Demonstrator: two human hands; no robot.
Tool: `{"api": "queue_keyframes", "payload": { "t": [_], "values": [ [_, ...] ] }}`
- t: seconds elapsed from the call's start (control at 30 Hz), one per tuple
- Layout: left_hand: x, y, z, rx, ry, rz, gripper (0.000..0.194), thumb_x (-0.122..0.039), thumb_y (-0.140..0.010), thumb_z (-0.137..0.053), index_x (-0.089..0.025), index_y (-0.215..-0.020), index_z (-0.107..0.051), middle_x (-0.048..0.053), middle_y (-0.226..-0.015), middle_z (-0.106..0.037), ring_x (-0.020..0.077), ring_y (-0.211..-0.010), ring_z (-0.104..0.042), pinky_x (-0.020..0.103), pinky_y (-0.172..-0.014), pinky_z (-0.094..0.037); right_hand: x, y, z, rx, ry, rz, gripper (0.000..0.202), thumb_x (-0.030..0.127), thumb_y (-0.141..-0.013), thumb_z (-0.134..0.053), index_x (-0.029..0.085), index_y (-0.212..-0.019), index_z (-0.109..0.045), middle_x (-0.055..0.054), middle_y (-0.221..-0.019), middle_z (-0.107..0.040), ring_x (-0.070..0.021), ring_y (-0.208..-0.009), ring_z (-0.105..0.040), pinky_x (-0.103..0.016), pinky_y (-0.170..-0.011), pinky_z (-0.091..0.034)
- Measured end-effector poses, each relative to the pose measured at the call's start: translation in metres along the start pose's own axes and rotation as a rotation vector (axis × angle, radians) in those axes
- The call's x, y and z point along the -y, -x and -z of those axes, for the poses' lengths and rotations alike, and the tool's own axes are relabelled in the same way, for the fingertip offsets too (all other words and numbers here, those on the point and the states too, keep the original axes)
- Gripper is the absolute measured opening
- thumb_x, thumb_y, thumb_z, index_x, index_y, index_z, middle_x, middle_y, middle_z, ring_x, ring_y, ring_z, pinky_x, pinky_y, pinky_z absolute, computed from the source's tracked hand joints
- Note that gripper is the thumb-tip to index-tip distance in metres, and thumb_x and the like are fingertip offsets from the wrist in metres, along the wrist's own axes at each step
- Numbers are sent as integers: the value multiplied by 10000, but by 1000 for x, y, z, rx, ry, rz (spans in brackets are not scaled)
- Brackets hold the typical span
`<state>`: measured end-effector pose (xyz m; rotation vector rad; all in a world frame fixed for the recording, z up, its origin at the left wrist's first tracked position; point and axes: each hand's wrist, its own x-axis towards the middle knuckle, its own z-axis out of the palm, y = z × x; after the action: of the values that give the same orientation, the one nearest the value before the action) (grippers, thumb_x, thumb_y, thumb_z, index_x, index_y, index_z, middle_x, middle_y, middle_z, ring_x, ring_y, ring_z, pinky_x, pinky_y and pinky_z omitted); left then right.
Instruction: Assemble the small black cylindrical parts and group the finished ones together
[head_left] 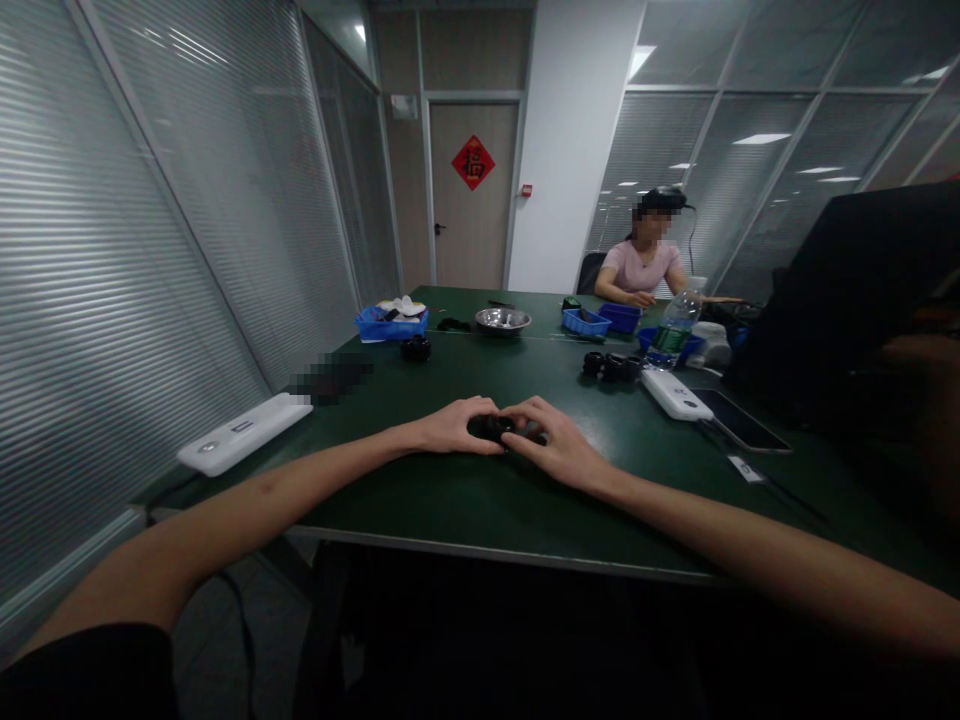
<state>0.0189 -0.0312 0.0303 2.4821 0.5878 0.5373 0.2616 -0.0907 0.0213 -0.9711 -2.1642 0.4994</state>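
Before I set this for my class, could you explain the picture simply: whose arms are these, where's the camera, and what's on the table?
There's no machine here: these are a person's own bare left hand and right hand. The camera is worn on that person's head, looking forward and down, so both arms reach in from below. The hands meet around a small black part, too dark to make out fully. On the green table also lie a metal bowl, a bottle, a phone and blue baskets. A co-worker sits at the far side.
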Motion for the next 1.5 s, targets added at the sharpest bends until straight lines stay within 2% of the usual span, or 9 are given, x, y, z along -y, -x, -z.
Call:
{"api": "queue_keyframes", "payload": {
  "t": [0.13, 0.27, 0.43, 0.57, 0.77, 0.97, 1.13, 1.3, 1.5],
  "values": [
    [0, -1, -1, -17, -4, 7, 439, -539, -843, -744, -200, -1115, -683, 52, -1074, -625, 227, -1011, -562, 349, -878, -443, -2, -1, -2, -29, 13, -11, 321, 436, -933, -713, 250, -1194, -707, -52, -1069, -641, -197, -916, -638, -342, -759, -564],
    [-2, 0, 0, 30, -15, -27, 417, -480, -900, -671, -227, -1232, -666, 55, -1116, -629, 235, -1048, -549, 381, -944, -431, -2, -2, -2, -28, 18, -4, 311, 410, -943, -700, 249, -1209, -702, -47, -1037, -657, -187, -865, -638, -343, -750, -559],
    [0, -1, -3, -13, -60, -12, 498, -557, -856, -730, -226, -1220, -659, 55, -1072, -620, 237, -1018, -541, 364, -889, -435, 3, -1, -1, -18, 11, -3, 312, 372, -947, -682, 252, -1235, -695, -56, -1066, -673, -189, -863, -643, -349, -743, -559],
    [3, -2, -3, -23, -65, -41, 461, -561, -880, -708, -205, -1168, -660, 51, -1041, -604, 227, -1001, -543, 343, -863, -428, 6, 0, -1, 6, -7, 6, 374, 290, -962, -628, 263, -1335, -620, -62, -1161, -686, -199, -924, -653, -367, -785, -564],
    [1, -1, -1, -16, -54, -15, 443, -586, -862, -715, -194, -1060, -657, 54, -1037, -613, 231, -993, -553, 344, -851, -427, 2, 0, -3, -44, 3, 0, 441, 385, -916, -708, 261, -1325, -601, -70, -1138, -650, -219, -949, -645, -367, -750, -577],
    [0, 0, -1, -19, -55, -24, 436, -574, -875, -712, -194, -1080, -656, 53, -1047, -617, 229, -1006, -554, 343, -862, -425, 6, 0, -3, -29, 15, 20, 393, 294, -939, -652, 254, -1325, -589, -69, -1150, -654, -213, -959, -644, -362, -768, -573],
    [0, 0, -1, -11, -45, -3, 447, -581, -864, -718, -195, -1082, -658, 54, -1051, -618, 232, -1004, -555, 341, -848, -427, 5, 0, -3, -54, 17, 14, 456, 345, -912, -711, 249, -1337, -580, -69, -1136, -643, -216, -960, -643, -352, -753, -574],
    [2, -1, -2, -24, -61, -8, 480, -597, -857, -719, -193, -1110, -661, 58, -1059, -618, 237, -1004, -559, 350, -864, -425, 6, 2, -4, -29, 0, 47, 462, 189, -921, -631, 245, -1372, -545, -71, -1200, -658, -213, -1025, -649, -348, -799, -572],
    [-1, 0, -1, -15, -43, -11, 443, -588, -865, -713, -194, -1061, -665, 55, -1056, -621, 235, -1010, -560, 349, -872, -425, 5, 0, -6, -58, 39, 16, 496, 334, -908, -727, 248, -1365, -556, -69, -1132, -653, -213, -924, -654, -376, -767, -578]
  ]
}}
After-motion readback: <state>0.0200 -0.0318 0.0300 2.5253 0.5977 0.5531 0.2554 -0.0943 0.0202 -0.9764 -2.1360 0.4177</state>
